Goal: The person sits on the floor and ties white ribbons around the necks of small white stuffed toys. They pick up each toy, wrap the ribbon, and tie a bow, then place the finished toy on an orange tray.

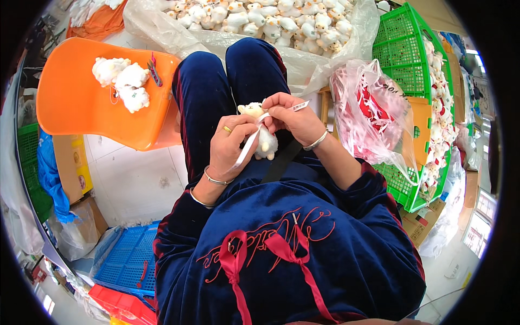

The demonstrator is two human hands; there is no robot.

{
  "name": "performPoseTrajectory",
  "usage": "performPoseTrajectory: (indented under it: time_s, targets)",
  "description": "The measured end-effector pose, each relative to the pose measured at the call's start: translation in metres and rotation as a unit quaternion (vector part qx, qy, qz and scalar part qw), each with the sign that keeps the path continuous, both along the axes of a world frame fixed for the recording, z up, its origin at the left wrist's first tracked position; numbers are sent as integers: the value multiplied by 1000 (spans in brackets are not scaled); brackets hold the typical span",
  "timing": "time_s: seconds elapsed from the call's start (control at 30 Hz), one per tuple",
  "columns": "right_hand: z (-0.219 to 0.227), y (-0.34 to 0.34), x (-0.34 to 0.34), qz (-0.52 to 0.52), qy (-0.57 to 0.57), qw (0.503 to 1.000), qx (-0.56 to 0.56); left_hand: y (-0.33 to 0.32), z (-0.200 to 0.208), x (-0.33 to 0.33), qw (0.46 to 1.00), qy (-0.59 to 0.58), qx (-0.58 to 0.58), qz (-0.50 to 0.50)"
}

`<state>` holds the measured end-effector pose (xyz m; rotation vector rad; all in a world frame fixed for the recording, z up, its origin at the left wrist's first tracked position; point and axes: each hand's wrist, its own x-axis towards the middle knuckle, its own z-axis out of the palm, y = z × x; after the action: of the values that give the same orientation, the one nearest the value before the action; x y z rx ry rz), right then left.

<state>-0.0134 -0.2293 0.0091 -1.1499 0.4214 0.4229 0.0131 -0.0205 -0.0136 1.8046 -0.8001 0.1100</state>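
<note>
A small white plush toy (265,143) rests on my lap, with a white ribbon (247,150) passed around its neck. My left hand (230,145) is closed on one side of the ribbon, and that end hangs down past my fingers. On the other side my right hand (297,122) pinches the ribbon near the toy's neck; the printed end sticks out to the upper right. My fingers partly cover the toy's head and the place where the ribbon crosses.
An orange chair (70,92) at left carries several white plush toys (130,76) and small thread snips (155,72). Ahead lies a clear plastic sheet (162,30) full of plush toys. A bag of ribbons (368,108) and a green crate (398,49) stand right, a blue crate (127,257) lower left.
</note>
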Motion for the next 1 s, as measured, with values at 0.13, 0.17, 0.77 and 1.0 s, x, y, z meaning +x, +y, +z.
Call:
performPoseTrajectory:
  time_s: [0.13,0.17,0.77,1.0]
  targets:
    - [0,1,0,-11,-6,998,56,-1,3,1,1000,-7,3,-12]
    - [1,0,0,-9,-12,998,65,-2,3,1,1000,-7,4,-14]
    - [14,-9,-6,134,-35,988,-72,-9,-3,0,957,280,-74,33]
    - [15,18,4,130,-206,875,-419,-12,-8,-2,949,291,-119,18]
